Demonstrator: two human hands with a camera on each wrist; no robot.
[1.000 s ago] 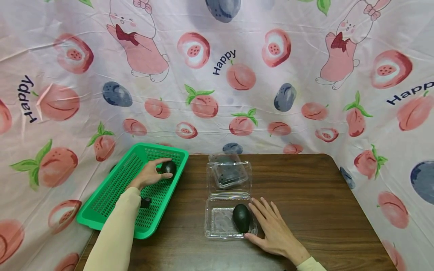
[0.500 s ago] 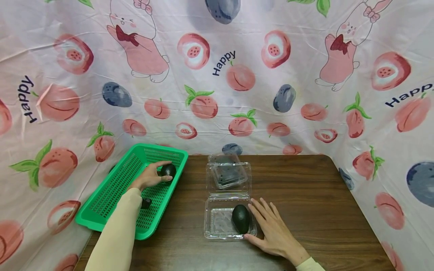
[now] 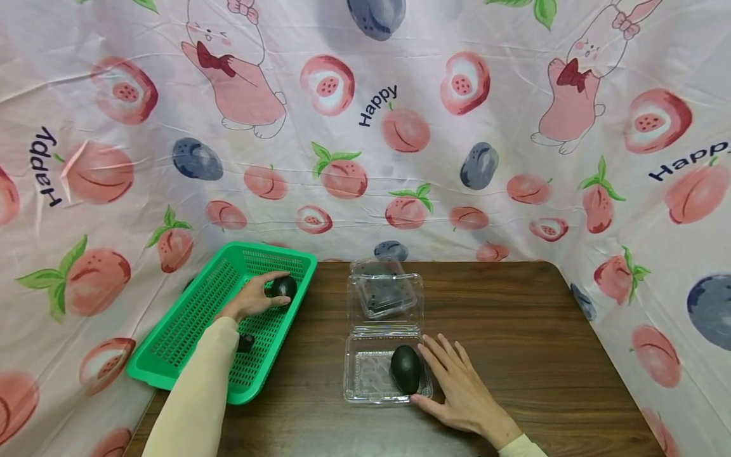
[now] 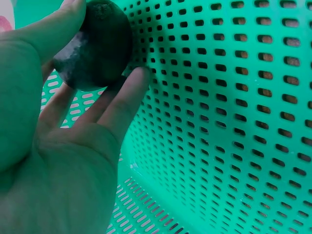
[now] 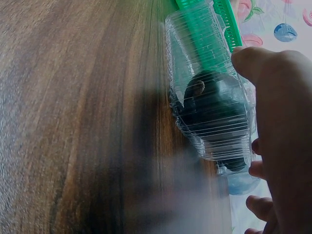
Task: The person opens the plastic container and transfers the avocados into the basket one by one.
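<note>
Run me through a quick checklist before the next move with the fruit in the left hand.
1. Left hand round the held fruit: ok, thumb and fingers on it.
2. Held fruit out of the green basket: not ok, it is inside.
3. Held fruit free of the basket wall: cannot tell, contact is unclear.
4. Clear container open: ok, lid raised.
5. Second fruit inside the container: ok, right side.
6. Right hand at the container's right edge: ok.

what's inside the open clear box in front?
One dark oval fruit, lying at the right side of the clear box, next to the right hand. The bit of box floor directly under the fruit is covered, so can't be seen.
</note>
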